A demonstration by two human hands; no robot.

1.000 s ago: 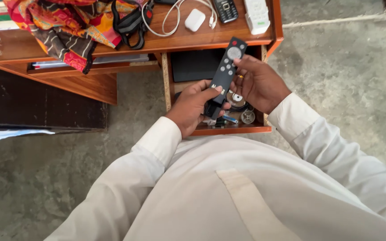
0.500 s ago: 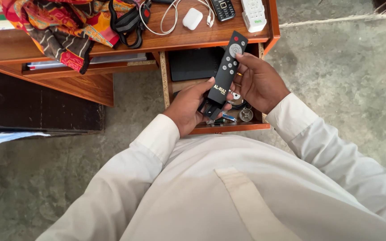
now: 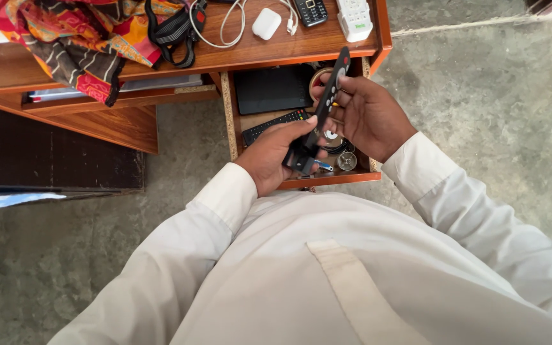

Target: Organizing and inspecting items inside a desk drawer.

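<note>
Both my hands hold a slim black remote control [image 3: 330, 96] over an open wooden drawer [image 3: 327, 179]. My left hand [image 3: 276, 156] grips its lower end, thumb on top. My right hand [image 3: 365, 115] steadies the upper end with its fingers. The remote is turned on its side, so its buttons show only at an edge. In the drawer lie a second black remote with coloured buttons [image 3: 273, 126], a black flat box [image 3: 273, 89] and small round metal bits [image 3: 346, 160].
The wooden desk [image 3: 237, 54] carries a patterned red-orange cloth [image 3: 78, 32], a black strap [image 3: 170, 35], white cable [image 3: 225, 25], a white earbud case [image 3: 266, 23], a small phone [image 3: 308, 9] and a white device [image 3: 354, 18]. Grey concrete floor lies all around.
The remote has rolled from button-face up to nearly edge-on between my hands. The second remote in the drawer has come into view.
</note>
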